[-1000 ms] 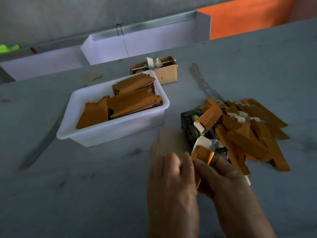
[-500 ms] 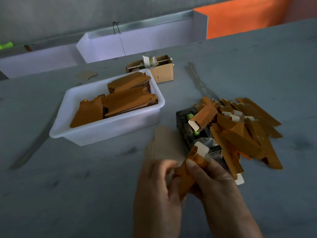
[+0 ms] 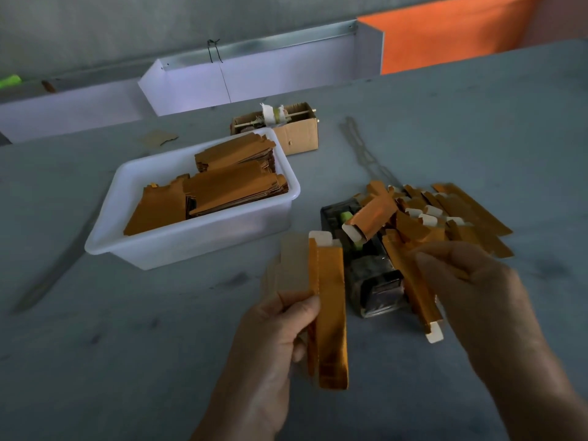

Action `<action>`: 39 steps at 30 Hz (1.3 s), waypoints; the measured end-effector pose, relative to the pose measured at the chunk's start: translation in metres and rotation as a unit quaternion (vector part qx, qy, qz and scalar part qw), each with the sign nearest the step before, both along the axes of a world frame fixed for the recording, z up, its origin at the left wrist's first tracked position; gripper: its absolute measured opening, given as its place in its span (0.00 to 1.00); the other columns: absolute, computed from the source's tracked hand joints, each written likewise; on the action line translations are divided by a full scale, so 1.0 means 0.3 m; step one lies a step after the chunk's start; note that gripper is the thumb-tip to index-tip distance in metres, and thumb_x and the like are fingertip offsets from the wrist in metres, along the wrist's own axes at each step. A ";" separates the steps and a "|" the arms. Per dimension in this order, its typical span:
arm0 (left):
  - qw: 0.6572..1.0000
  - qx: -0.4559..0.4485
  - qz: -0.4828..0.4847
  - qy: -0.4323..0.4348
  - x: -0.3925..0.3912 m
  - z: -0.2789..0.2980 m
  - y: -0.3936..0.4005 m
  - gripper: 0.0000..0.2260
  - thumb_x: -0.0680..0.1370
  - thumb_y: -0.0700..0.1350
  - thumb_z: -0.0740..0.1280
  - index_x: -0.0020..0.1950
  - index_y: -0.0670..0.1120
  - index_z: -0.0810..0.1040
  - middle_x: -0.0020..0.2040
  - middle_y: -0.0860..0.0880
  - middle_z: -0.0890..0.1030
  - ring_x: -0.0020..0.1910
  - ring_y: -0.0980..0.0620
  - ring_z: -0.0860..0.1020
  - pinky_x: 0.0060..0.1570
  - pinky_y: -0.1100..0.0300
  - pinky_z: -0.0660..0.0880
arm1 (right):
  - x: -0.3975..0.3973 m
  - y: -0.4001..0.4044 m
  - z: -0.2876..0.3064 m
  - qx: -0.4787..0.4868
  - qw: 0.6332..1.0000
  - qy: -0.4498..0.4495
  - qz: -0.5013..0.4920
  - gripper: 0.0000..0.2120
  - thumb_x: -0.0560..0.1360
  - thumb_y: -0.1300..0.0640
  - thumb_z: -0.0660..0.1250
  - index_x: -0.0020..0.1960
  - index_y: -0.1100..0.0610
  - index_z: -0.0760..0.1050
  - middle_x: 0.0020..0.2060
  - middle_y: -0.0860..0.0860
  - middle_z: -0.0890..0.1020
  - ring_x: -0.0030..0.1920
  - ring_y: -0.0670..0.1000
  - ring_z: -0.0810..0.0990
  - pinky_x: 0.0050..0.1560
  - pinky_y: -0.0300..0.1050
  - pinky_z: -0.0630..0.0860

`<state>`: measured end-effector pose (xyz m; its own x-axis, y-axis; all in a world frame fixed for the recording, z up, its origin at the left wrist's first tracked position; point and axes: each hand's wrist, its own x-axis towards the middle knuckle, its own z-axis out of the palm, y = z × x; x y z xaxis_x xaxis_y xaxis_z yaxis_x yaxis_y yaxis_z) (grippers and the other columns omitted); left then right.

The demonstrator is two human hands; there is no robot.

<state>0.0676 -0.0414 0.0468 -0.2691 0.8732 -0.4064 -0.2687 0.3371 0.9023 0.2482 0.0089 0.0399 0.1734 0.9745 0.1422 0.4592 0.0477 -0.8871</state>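
Note:
My left hand point(image 3: 270, 345) grips a long, narrow gold foil carton point(image 3: 331, 313) by its left edge. The carton stands upright over the table with a white flap at its top. My right hand point(image 3: 483, 300) is blurred, apart from the carton, with loosely curled fingers over the near edge of a pile of folded gold cartons point(image 3: 445, 218). I see nothing held in it. A white plastic tub point(image 3: 191, 246) at the left holds stacks of flat gold carton blanks point(image 3: 222, 192).
A dark tray point(image 3: 372, 281) lies between my hands, partly under the pile. Flat tan cardboard point(image 3: 292, 265) lies behind the held carton. A small open cardboard box point(image 3: 299, 135) stands behind the tub. White troughs point(image 3: 254, 81) and an orange panel point(image 3: 445, 36) line the table's far edge.
Both hands were working the gold carton together. Now my right hand has let go and moved right toward the pile, while my left hand holds the carton upright and straightened.

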 end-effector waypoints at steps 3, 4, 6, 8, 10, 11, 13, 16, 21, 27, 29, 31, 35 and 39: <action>1.000 -0.001 0.016 0.005 0.022 -0.012 0.000 0.06 0.74 0.37 0.68 0.37 0.42 0.80 0.29 0.46 0.76 0.23 0.56 0.68 0.20 0.67 0.61 | -0.001 0.027 -0.020 -0.064 0.996 -0.009 0.053 0.07 0.75 0.56 0.66 0.39 0.47 0.78 0.33 0.47 0.79 0.34 0.45 0.76 0.32 0.37 0.68; 1.000 0.001 0.016 0.006 0.033 -0.016 -0.001 0.06 0.75 0.36 0.68 0.38 0.42 0.79 0.28 0.46 0.75 0.22 0.56 0.68 0.20 0.67 0.61 | -0.007 0.029 -0.026 -0.075 0.995 -0.020 0.068 0.06 0.75 0.55 0.66 0.40 0.47 0.78 0.35 0.45 0.79 0.35 0.44 0.77 0.32 0.35 0.68; 1.000 0.011 0.011 0.012 0.054 -0.022 -0.002 0.05 0.75 0.36 0.67 0.39 0.40 0.77 0.26 0.47 0.74 0.20 0.57 0.67 0.19 0.67 0.61 | -0.016 0.031 -0.033 -0.078 0.993 -0.041 0.084 0.04 0.75 0.53 0.66 0.42 0.46 0.77 0.38 0.41 0.79 0.38 0.41 0.77 0.34 0.32 0.67; 1.000 0.020 0.007 0.016 0.067 -0.025 0.000 0.06 0.75 0.35 0.67 0.39 0.39 0.77 0.25 0.47 0.73 0.19 0.57 0.67 0.18 0.67 0.62 | -0.024 0.034 -0.031 -0.074 0.992 -0.044 0.090 0.03 0.74 0.51 0.66 0.41 0.45 0.77 0.39 0.39 0.78 0.38 0.38 0.77 0.34 0.31 0.67; 1.000 0.021 0.006 0.015 0.075 -0.024 0.007 0.05 0.76 0.35 0.67 0.40 0.38 0.77 0.25 0.48 0.74 0.19 0.58 0.68 0.18 0.68 0.63 | -0.034 0.040 -0.030 -0.067 0.992 -0.053 0.093 0.04 0.73 0.50 0.67 0.40 0.45 0.77 0.38 0.39 0.78 0.39 0.39 0.77 0.36 0.32 0.68; 1.000 0.020 0.007 0.017 0.079 -0.024 0.011 0.04 0.76 0.35 0.67 0.41 0.38 0.77 0.24 0.49 0.74 0.19 0.58 0.68 0.18 0.68 0.63 | -0.039 0.043 -0.030 -0.067 0.991 -0.067 0.096 0.03 0.72 0.50 0.68 0.40 0.46 0.78 0.38 0.38 0.77 0.40 0.40 0.76 0.37 0.33 0.68; 1.000 0.025 0.011 0.015 0.087 -0.025 0.018 0.04 0.76 0.36 0.67 0.42 0.38 0.78 0.24 0.50 0.75 0.19 0.59 0.69 0.19 0.69 0.63 | -0.050 0.048 -0.033 -0.074 0.988 -0.096 0.097 0.04 0.73 0.51 0.68 0.41 0.49 0.80 0.39 0.38 0.76 0.42 0.42 0.75 0.38 0.34 0.68; 0.999 0.044 0.016 -0.002 0.096 -0.023 0.021 0.04 0.76 0.36 0.68 0.41 0.39 0.78 0.26 0.48 0.75 0.21 0.57 0.69 0.20 0.68 0.64 | -0.060 0.051 -0.036 -0.088 0.987 -0.107 0.086 0.04 0.73 0.50 0.68 0.42 0.49 0.80 0.43 0.40 0.75 0.47 0.45 0.74 0.43 0.38 0.70; 0.999 0.044 -0.003 -0.019 0.107 -0.033 0.027 0.05 0.76 0.41 0.68 0.41 0.43 0.80 0.28 0.49 0.76 0.22 0.57 0.69 0.23 0.66 0.66 | -0.069 0.058 -0.036 -0.102 0.990 -0.060 0.072 0.03 0.72 0.54 0.70 0.39 0.51 0.80 0.43 0.38 0.74 0.42 0.40 0.73 0.39 0.33 0.65; 0.998 0.046 -0.006 -0.043 0.125 -0.055 0.028 0.06 0.76 0.42 0.67 0.40 0.45 0.82 0.31 0.50 0.78 0.25 0.58 0.71 0.24 0.67 0.68 | -0.075 0.036 -0.053 -0.164 0.969 0.180 0.044 0.03 0.72 0.56 0.69 0.41 0.53 0.81 0.54 0.50 0.79 0.53 0.51 0.78 0.54 0.51 0.76; 0.998 0.042 0.000 -0.044 0.121 -0.065 0.030 0.08 0.76 0.42 0.68 0.38 0.47 0.83 0.30 0.50 0.77 0.24 0.58 0.70 0.23 0.68 0.67 | -0.073 0.026 -0.044 -0.164 0.961 0.220 0.041 0.04 0.73 0.55 0.69 0.41 0.54 0.81 0.54 0.52 0.80 0.53 0.53 0.79 0.58 0.56 0.75; 0.999 0.021 0.000 -0.043 0.116 -0.073 0.030 0.10 0.77 0.41 0.68 0.36 0.48 0.83 0.30 0.50 0.77 0.25 0.57 0.70 0.24 0.66 0.67 | -0.071 0.009 -0.037 -0.134 0.979 0.148 0.032 0.04 0.73 0.55 0.69 0.39 0.52 0.79 0.56 0.49 0.78 0.55 0.52 0.77 0.56 0.53 0.76; 0.996 0.020 0.012 -0.088 0.101 -0.078 0.020 0.06 0.72 0.42 0.70 0.35 0.48 0.83 0.31 0.48 0.77 0.26 0.56 0.71 0.23 0.66 0.67 | -0.074 -0.027 -0.037 -0.053 0.996 -0.071 0.006 0.08 0.72 0.55 0.69 0.35 0.49 0.75 0.57 0.44 0.72 0.58 0.50 0.72 0.43 0.36 0.68; 0.995 0.050 -0.008 -0.089 0.094 -0.073 0.017 0.05 0.67 0.46 0.71 0.39 0.46 0.84 0.34 0.46 0.78 0.24 0.56 0.69 0.21 0.67 0.66 | -0.075 -0.035 -0.065 -0.062 0.997 -0.054 0.009 0.06 0.72 0.57 0.70 0.37 0.52 0.77 0.61 0.47 0.73 0.59 0.50 0.73 0.43 0.31 0.66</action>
